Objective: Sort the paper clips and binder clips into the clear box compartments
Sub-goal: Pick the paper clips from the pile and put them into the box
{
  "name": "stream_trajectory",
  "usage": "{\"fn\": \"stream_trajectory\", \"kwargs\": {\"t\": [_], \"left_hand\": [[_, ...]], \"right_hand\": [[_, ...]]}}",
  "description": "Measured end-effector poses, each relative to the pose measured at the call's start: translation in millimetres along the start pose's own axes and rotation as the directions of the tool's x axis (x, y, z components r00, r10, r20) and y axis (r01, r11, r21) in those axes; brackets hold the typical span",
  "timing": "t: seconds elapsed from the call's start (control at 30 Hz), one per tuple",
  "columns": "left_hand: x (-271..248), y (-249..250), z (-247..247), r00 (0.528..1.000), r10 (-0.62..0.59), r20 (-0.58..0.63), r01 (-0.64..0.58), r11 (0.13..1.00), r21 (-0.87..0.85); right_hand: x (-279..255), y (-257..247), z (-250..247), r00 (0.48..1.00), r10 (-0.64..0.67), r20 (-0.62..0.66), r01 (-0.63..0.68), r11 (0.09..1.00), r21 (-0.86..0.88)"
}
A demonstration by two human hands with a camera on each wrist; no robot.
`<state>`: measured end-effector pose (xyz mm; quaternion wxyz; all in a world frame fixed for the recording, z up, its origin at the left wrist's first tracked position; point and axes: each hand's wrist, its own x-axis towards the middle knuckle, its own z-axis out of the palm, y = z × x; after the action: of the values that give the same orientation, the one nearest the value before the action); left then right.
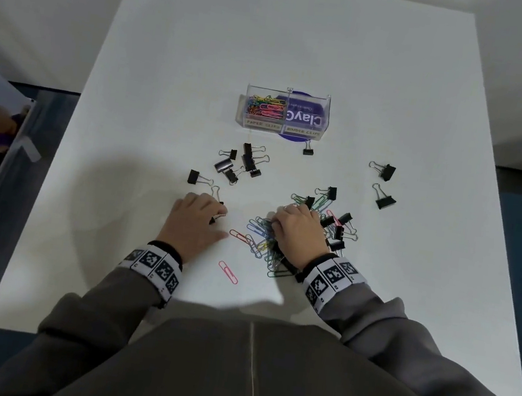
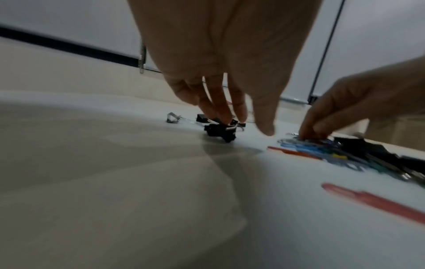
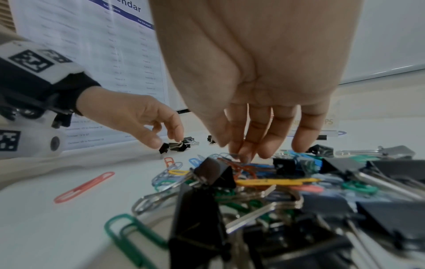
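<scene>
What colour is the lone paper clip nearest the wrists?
The paper clip is pinkish red, clearest in the head view.

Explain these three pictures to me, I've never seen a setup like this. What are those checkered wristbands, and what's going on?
There is no machine: these are a person's two bare hands. The patterned bands on the wrists carry small cameras. The wide picture comes from a camera on the head, looking down; the other two look along each hand from its wrist. On the white table stands a clear two-part box, with coloured clips in the part labelled paper clips. Black binder clips lie scattered in front of it. The left hand pinches small binder clips; the right hand picks with bunched fingertips at paper clips in a mixed pile.
</scene>
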<state>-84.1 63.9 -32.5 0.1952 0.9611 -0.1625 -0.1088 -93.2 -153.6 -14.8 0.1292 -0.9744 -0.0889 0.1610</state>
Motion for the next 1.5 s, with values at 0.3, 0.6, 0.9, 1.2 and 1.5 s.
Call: {"fn": "stream_trajectory", "kwargs": {"t": [0.3, 0.6, 0.9, 1.2, 1.5], "left_hand": [[-16, 9, 19, 0.953, 0.237, 0.190, -0.245, 0.969, 0.021], [10, 26, 20, 0.985, 0.137, 0.102, -0.122, 0.982, -0.146], [23, 24, 23, 0.989, 0.141, 0.050, -0.136, 0.986, -0.093], [33, 23, 23, 0.925, 0.339, 0.174, -0.358, 0.930, 0.090], [41, 22, 24, 0.868, 0.450, 0.211, -0.497, 0.804, 0.326]], "right_hand": [[-3, -6, 11, 0.999, 0.001, 0.046, 0.005, 0.991, -0.133], [1, -12, 7, 0.998, -0.016, 0.060, 0.016, 1.000, 0.001], [4, -9, -8, 0.993, -0.090, 0.070, 0.085, 0.993, 0.079], [49, 6, -73, 0.999, 0.011, -0.037, 0.002, 0.939, 0.344], [150, 4, -140, 0.984, 0.049, -0.173, 0.026, 0.913, 0.408]]}}
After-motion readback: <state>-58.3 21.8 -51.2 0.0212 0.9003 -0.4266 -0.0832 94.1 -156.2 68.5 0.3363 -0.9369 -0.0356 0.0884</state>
